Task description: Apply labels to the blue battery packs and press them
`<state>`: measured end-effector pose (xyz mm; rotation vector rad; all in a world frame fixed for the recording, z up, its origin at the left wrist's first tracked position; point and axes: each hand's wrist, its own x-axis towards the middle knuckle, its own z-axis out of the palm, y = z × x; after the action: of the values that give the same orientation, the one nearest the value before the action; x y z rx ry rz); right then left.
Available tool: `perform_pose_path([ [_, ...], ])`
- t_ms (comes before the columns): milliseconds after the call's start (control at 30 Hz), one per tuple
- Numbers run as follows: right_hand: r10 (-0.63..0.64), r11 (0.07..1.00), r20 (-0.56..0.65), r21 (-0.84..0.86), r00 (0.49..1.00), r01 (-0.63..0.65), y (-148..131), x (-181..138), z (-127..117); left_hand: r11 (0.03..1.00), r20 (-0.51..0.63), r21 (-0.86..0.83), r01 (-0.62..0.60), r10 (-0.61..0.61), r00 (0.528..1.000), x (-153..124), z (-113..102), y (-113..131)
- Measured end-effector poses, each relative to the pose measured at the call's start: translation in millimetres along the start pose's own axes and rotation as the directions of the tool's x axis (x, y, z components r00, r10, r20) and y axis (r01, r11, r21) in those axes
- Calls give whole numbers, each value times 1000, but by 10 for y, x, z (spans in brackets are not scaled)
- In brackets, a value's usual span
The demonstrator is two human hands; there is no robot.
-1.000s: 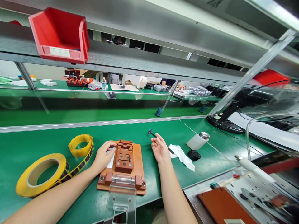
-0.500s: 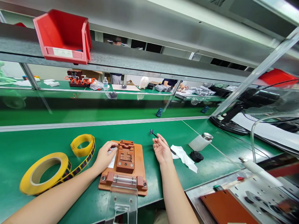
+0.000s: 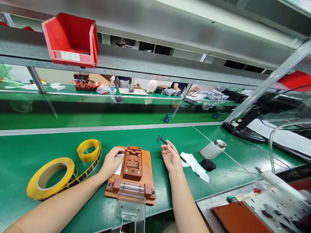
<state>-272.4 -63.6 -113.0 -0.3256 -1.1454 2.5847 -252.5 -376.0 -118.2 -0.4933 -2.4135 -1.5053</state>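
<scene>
My right hand [image 3: 171, 157] pinches black tweezers [image 3: 175, 150], which point up and to the left. At their tip is a small dark piece with a bit of red [image 3: 159, 138], too small to name. My left hand [image 3: 112, 162] rests with bent fingers on the left side of a brown fixture [image 3: 147, 168], against its raised block [image 3: 132, 173] and partly over a pale label. The block has a shaped recess. A clear hinged cover [image 3: 130, 207] hangs open toward me from the fixture's front edge.
At left lie a large yellow tape roll [image 3: 34, 186] and a smaller roll [image 3: 82, 154], joined by a strip carrying dark parts. Right of my right hand are a white cloth [image 3: 196, 166], a black cap [image 3: 208, 164] and a white bottle [image 3: 211, 149]. A red bin [image 3: 73, 42] sits overhead.
The view has shifted slightly, so everything sits a little further right. My hands keep nearly the same pose, the tweezers still in my right hand.
</scene>
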Motion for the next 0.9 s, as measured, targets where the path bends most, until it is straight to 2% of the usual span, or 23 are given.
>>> perform_pose_path([
  [900,5,1000,19,14,1000,-5,-6,-2,-6,1000,-11,-15,4,-5,1000,-4,26,-24],
])
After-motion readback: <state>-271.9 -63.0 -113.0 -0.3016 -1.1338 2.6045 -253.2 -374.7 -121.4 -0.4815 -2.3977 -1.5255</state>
